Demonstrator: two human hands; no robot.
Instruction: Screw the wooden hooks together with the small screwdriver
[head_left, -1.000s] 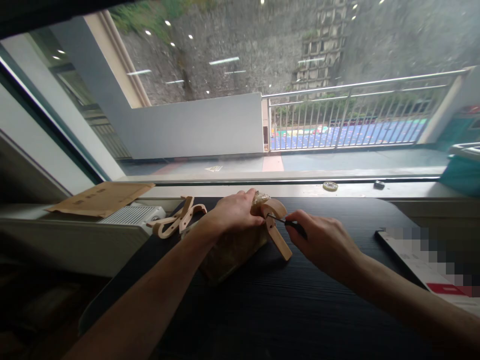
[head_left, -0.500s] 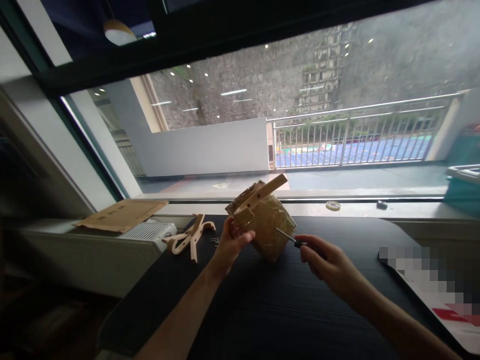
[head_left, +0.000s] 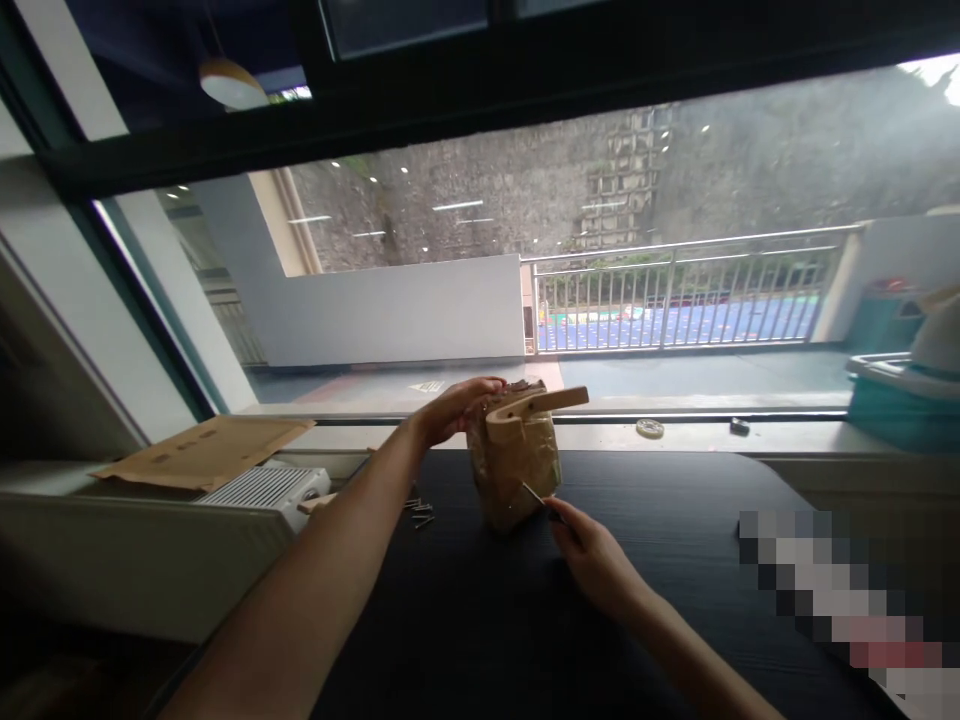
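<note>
A boxy package wrapped in brown tape (head_left: 514, 480) stands on the dark table, slightly tilted. A curved wooden piece (head_left: 559, 399) with dark holes lies against its upper front, its straight end sticking out to the right. My left hand (head_left: 459, 408) grips the package at its upper left edge; some fingers are hidden behind it. In my right hand (head_left: 589, 545) is a screwdriver (head_left: 534, 494), its thin metal shaft pointing up and left at the package's lower front. Several screws (head_left: 421, 512) lie on the table left of the package.
More wooden pieces (head_left: 319, 503) are mostly hidden behind my left forearm. A flat brown cardboard envelope (head_left: 202, 450) and a white vented unit (head_left: 266, 487) are at the left. A tape roll (head_left: 649, 429) and small dark object (head_left: 739, 426) rest on the windowsill.
My left hand has moved from the package's lower left side up to its top edge. The package has turned more upright and shifted left, and my right hand with the screwdriver has moved left and down.
</note>
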